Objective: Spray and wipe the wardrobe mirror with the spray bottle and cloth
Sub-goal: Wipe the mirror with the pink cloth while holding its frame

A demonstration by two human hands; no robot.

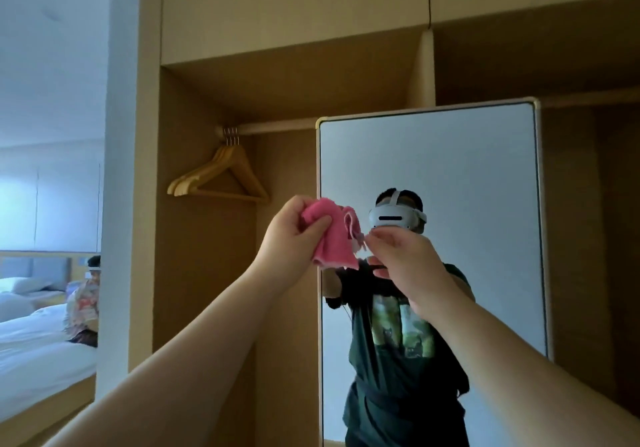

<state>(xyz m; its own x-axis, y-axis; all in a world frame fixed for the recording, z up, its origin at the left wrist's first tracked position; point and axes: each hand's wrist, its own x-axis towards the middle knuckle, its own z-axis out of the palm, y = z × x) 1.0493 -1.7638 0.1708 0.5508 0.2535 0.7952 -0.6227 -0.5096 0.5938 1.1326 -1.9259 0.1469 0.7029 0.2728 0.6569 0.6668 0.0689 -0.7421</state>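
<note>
A tall wardrobe mirror (478,169) with a pale rounded frame stands in the open wooden wardrobe, right of centre. A crumpled pink cloth (334,238) is held up in front of the mirror's left edge. My left hand (294,238) grips the cloth's left side in a closed fist. My right hand (408,266) pinches the cloth's right corner between thumb and fingertips. The mirror reflects a person in a dark printed shirt with a headset. No spray bottle is in view.
Several wooden hangers (221,176) hang from a rail (277,127) left of the mirror. A wooden wardrobe wall (149,204) stands at the left. Beyond it a bed (34,353) with white sheets, and another person sits there.
</note>
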